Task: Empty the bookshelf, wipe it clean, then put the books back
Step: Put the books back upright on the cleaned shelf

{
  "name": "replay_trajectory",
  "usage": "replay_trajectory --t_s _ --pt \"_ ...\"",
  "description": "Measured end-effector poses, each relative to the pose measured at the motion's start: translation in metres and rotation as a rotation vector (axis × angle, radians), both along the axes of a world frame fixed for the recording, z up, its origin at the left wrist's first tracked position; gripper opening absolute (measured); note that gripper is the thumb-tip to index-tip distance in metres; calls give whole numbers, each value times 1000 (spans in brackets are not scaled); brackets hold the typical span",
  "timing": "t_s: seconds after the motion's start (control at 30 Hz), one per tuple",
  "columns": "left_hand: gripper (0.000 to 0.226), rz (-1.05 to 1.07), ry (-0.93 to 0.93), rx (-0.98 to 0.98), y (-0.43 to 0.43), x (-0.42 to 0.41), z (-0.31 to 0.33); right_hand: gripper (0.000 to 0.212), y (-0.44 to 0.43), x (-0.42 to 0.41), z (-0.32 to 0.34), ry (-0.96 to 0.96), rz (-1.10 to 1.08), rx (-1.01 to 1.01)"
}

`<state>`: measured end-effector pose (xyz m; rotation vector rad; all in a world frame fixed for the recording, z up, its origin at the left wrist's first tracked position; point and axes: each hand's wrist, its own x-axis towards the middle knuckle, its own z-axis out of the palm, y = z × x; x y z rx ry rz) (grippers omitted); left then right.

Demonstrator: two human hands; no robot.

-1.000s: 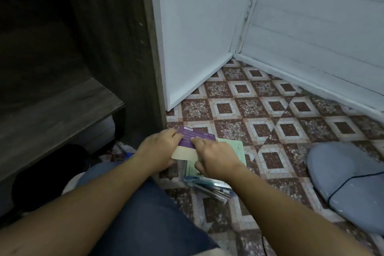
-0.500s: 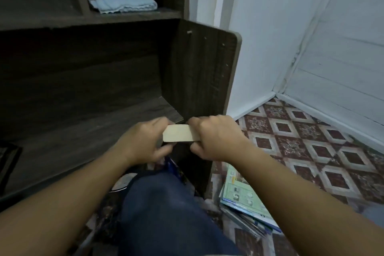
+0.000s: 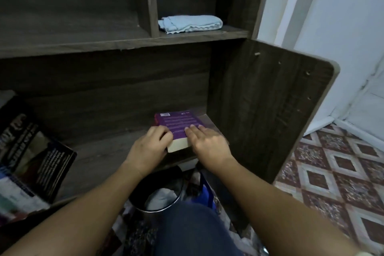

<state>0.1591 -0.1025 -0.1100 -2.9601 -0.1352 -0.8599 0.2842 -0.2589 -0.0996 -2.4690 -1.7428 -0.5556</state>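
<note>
A purple paperback book (image 3: 176,123) lies flat, back cover up, on the lower board of the dark wooden bookshelf (image 3: 108,151), close to its right side panel. My left hand (image 3: 148,147) grips the book's near left corner and edge. My right hand (image 3: 207,141) rests flat on the cover's right side, fingers stretched out. A folded light blue cloth (image 3: 190,23) sits on the shelf above, in the right compartment.
Dark-covered books (image 3: 35,164) lie at the left end of the lower board. A black bin (image 3: 160,193) stands under the shelf by my knee, with a blue bag (image 3: 204,191) beside it. Patterned floor tiles (image 3: 336,172) and white walls are to the right.
Both hands lifted the purple book from the pile on the floor, carried it up to the bookshelf and laid it flat on the lower board. My view swung from the floor to the shelf.
</note>
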Motion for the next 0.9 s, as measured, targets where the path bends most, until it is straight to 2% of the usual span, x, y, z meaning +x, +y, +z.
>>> replay_trajectory --t_s 0.1,0.2,0.3,0.37,0.43,0.53,0.7,0.77,0.9 --pt "45 76 153 -93 11 24 -28 56 14 17 -21 43 -46 -134" --pt "38 190 429 -158 13 49 -55 56 20 39 -47 141 -79 -279" --pt "55 273 623 -385 12 62 -78 59 19 57 -72 286 -108 -346" --pt "68 301 618 -479 11 66 -89 62 22 66 -84 357 -129 -285" --pt "71 322 569 -507 12 69 -97 61 26 70 -89 379 -135 -244" --pt "69 334 511 -443 10 75 -97 58 30 72 -93 398 -148 -205" --pt "61 441 568 -268 -11 80 -84 68 21 62 -87 465 -168 -219" --pt "60 469 577 -220 -22 79 -78 66 4 53 -84 469 -185 -192" --pt "57 306 524 -161 -62 70 -67 48 -53 40 -89 356 -265 -44"
